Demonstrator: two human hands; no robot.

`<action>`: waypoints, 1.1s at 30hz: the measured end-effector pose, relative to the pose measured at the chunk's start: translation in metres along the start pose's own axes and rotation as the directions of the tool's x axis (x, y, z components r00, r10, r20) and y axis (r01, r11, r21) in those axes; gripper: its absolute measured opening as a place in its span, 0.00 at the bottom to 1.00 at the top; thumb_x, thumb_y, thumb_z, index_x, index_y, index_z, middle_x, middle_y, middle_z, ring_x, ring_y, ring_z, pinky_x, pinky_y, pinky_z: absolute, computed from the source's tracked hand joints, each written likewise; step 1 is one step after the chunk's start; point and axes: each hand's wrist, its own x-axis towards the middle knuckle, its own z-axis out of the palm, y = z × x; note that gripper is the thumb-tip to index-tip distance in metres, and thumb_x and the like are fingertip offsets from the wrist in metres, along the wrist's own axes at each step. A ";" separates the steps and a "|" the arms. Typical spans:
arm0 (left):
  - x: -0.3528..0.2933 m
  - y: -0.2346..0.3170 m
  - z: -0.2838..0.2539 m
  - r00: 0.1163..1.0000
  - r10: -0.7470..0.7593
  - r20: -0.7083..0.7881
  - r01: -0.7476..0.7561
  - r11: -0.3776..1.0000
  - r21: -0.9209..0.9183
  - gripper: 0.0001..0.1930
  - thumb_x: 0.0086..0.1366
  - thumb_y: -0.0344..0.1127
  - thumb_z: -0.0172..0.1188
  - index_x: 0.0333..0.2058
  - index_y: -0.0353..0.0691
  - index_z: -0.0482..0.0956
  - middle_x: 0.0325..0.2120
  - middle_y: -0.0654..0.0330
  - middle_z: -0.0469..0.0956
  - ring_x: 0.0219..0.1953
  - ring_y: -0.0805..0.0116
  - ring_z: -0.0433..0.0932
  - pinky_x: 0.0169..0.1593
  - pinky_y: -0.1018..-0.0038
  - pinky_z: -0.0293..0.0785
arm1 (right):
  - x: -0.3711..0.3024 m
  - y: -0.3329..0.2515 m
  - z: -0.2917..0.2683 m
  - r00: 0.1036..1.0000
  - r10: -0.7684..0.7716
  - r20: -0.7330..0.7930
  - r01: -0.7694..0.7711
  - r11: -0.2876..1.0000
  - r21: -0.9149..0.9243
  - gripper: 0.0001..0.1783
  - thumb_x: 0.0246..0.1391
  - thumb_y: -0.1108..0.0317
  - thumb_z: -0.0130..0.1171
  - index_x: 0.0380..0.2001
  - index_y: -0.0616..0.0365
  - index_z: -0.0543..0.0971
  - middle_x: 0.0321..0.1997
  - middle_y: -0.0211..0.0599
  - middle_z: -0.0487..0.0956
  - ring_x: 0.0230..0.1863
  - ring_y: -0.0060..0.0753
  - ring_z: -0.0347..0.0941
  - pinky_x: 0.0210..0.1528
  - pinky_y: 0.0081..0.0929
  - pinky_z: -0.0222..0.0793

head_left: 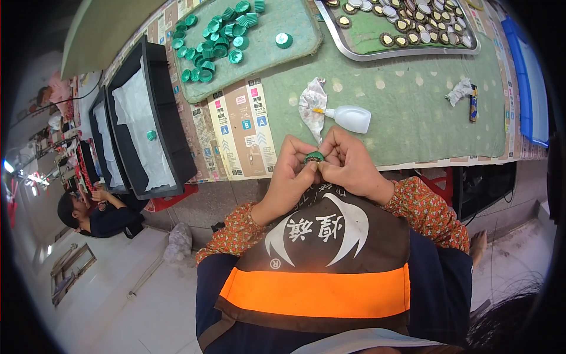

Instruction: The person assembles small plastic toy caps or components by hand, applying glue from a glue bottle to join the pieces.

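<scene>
Head view: the left hand (pixel 290 172) and right hand (pixel 355 165) pinch a green cap (pixel 313 156) between them; it looks light, fairly stiff, best held by its ridged side.

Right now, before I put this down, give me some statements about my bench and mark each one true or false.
1. The left hand and right hand meet at a green cap. True.
2. The white bottle stands upright. False: it lies on its side, its orange tip toward the crumpled cloth.
3. A small green piece lies on white paper in a black bin. True.
4. The metal tray is full of green caps only. False: it holds brown-edged round pieces.
5. The apron has an orange band. True.
</scene>
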 end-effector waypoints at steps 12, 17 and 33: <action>-0.001 -0.010 0.008 0.998 0.066 -0.009 -0.066 0.998 0.018 0.14 0.71 0.23 0.51 0.52 0.39 0.60 0.40 0.59 0.74 0.37 0.81 0.73 0.41 0.82 0.72 | -0.003 -0.004 -0.003 0.998 -0.042 -0.038 0.035 0.984 -0.175 0.16 0.45 0.70 0.70 0.30 0.58 0.70 0.19 0.22 0.65 0.22 0.12 0.58 0.23 0.23 0.54; 0.005 -0.031 -0.002 0.962 0.258 -0.092 -0.225 0.936 0.269 0.10 0.70 0.23 0.52 0.48 0.38 0.66 0.41 0.62 0.72 0.40 0.77 0.72 0.46 0.77 0.72 | -0.007 -0.006 0.003 0.984 -0.142 -0.106 0.108 0.955 -0.275 0.14 0.47 0.70 0.69 0.31 0.56 0.71 0.22 0.21 0.64 0.26 0.12 0.59 0.25 0.22 0.56; 0.002 0.008 -0.003 0.997 0.020 -0.074 -0.009 0.990 0.144 0.13 0.75 0.35 0.56 0.53 0.38 0.67 0.39 0.61 0.78 0.36 0.77 0.81 0.39 0.82 0.80 | 0.005 -0.001 -0.007 0.960 -0.274 -0.052 0.256 0.938 -0.234 0.18 0.50 0.64 0.68 0.32 0.62 0.70 0.23 0.42 0.78 0.25 0.33 0.78 0.26 0.34 0.70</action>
